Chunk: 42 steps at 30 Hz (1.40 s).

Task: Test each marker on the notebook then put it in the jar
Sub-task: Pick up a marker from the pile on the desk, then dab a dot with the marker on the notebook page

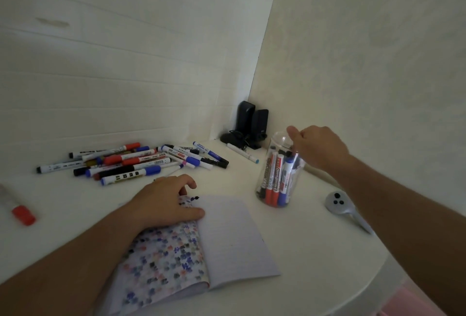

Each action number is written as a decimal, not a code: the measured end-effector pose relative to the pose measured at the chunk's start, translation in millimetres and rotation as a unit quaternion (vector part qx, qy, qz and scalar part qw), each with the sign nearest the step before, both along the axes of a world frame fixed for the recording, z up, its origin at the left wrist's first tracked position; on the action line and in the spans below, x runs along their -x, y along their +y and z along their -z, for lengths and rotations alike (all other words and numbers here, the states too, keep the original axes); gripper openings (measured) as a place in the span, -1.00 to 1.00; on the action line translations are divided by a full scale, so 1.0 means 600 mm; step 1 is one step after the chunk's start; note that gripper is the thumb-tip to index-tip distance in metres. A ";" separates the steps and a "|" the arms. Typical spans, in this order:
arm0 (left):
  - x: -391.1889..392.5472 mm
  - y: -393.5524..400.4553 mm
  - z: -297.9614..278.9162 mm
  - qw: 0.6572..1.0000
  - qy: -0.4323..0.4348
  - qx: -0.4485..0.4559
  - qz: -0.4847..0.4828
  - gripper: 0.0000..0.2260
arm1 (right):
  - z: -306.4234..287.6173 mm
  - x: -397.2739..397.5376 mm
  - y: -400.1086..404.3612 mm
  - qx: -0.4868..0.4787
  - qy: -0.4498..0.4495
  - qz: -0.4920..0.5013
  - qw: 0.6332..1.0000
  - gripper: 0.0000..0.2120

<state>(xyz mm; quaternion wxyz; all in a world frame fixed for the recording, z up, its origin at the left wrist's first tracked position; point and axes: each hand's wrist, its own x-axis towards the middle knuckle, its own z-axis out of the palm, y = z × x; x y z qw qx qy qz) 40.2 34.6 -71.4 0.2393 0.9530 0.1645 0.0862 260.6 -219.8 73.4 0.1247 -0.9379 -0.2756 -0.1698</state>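
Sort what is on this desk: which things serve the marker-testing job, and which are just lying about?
Job: notebook under the left hand; marker pile; jar holding markers, right hand at its mouth.

Lying about: black speakers; grey three-button device.

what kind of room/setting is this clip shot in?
Probably a home desk in a room corner: a white table against panelled walls, two small black speakers tucked into the corner, and a pile of markers beside an open notebook and a clear jar.
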 end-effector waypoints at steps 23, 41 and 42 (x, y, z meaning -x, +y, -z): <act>-0.013 0.106 0.023 0.940 -0.047 -0.223 -0.254 -0.62 | 0.244 0.096 0.226 -0.241 0.335 -0.271 0.870 -0.76; 0.022 -0.020 -0.057 0.912 -0.363 -0.172 -0.078 -0.88 | 0.223 0.122 0.211 -0.195 0.117 -0.372 0.900 -0.48; 0.021 -0.032 -0.057 0.916 -0.363 -0.166 -0.040 -0.85 | 0.221 0.124 0.210 -0.201 0.116 -0.371 0.899 -0.60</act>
